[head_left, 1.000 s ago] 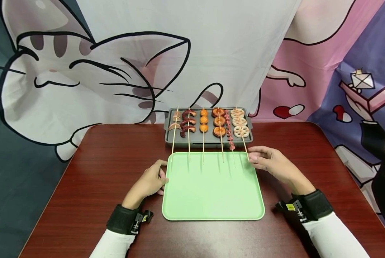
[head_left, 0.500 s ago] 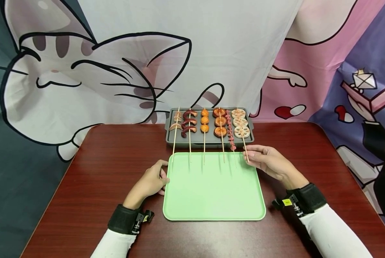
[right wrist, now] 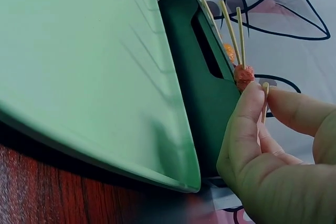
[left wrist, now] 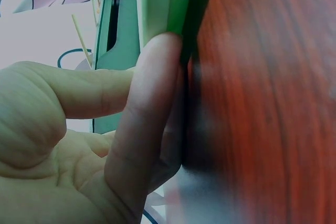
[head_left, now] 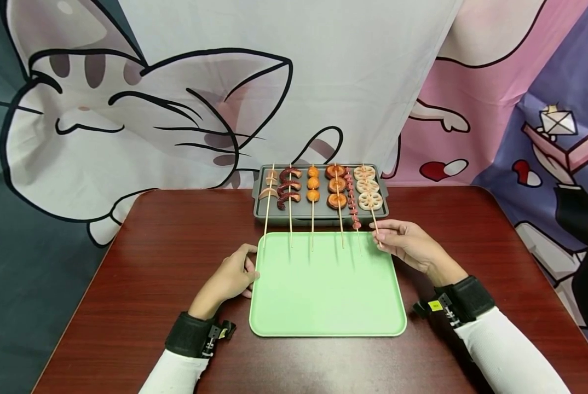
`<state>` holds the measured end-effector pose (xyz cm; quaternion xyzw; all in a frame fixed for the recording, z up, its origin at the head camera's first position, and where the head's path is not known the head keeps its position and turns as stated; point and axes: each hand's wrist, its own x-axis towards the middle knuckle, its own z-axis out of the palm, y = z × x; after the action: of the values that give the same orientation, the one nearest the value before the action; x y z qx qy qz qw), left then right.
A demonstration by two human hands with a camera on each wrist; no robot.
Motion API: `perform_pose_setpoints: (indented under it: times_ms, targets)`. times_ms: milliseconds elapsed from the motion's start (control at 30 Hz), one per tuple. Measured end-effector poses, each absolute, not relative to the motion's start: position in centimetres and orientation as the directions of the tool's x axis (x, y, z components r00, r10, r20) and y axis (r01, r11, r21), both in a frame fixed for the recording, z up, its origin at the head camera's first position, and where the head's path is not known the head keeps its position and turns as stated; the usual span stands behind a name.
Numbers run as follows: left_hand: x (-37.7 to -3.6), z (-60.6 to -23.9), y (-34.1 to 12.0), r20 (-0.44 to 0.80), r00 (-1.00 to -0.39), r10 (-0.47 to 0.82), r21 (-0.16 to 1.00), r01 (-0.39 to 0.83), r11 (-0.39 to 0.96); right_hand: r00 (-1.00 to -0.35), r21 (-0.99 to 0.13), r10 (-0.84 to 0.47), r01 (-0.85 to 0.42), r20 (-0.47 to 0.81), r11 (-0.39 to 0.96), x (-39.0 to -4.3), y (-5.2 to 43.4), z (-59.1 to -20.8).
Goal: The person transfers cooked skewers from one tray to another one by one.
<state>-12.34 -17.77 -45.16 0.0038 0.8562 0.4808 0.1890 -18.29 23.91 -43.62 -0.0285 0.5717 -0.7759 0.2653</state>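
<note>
A light green tray [head_left: 327, 290] lies on the table in the head view. At its left edge, my left hand [head_left: 231, 273] grips the rim, and the left wrist view shows a finger against the tray's side [left wrist: 160, 3]. My right hand [head_left: 404, 243] pinches the bare stick of the lotus root skewer [head_left: 370, 201] at the tray's far right corner. In the right wrist view, the stick's end [right wrist: 265, 87] shows between thumb and finger. That skewer still lies on the grey grill pan [head_left: 300, 215], its handle end overhanging the green tray.
Left of the lotus root lie skewers of small pink pieces [head_left: 352, 200], brown round slices [head_left: 336, 186], orange balls [head_left: 312, 183], dark red curled pieces [head_left: 289, 189] and pale pieces [head_left: 269, 189]. Their sticks point toward the green tray. A cartoon-printed cloth [head_left: 353, 82] hangs behind the table.
My right hand has shifted slightly left and now pinches the lotus root skewer's stick, which it was beside a second ago. My left hand has stayed at the tray's edge.
</note>
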Motion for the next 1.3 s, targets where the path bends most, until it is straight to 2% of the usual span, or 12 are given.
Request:
perform_pose_setpoints:
  times_ms: [1000, 1300]
  targets:
    - [-12.42, -45.26, -17.82, -0.316, -0.929, 0.195, 0.826, -0.168, 0.538, -0.859, -0.935, -0.438, 0.34, -0.263, -0.105, -18.39, 24.28, -43.86]
    - [-12.35, -45.22, -17.89, -0.314, -0.929, 0.196, 0.828, -0.167, 0.535, -0.856, -0.946, -0.436, 0.322, -0.277, -0.033, -17.77, 24.66, -43.64]
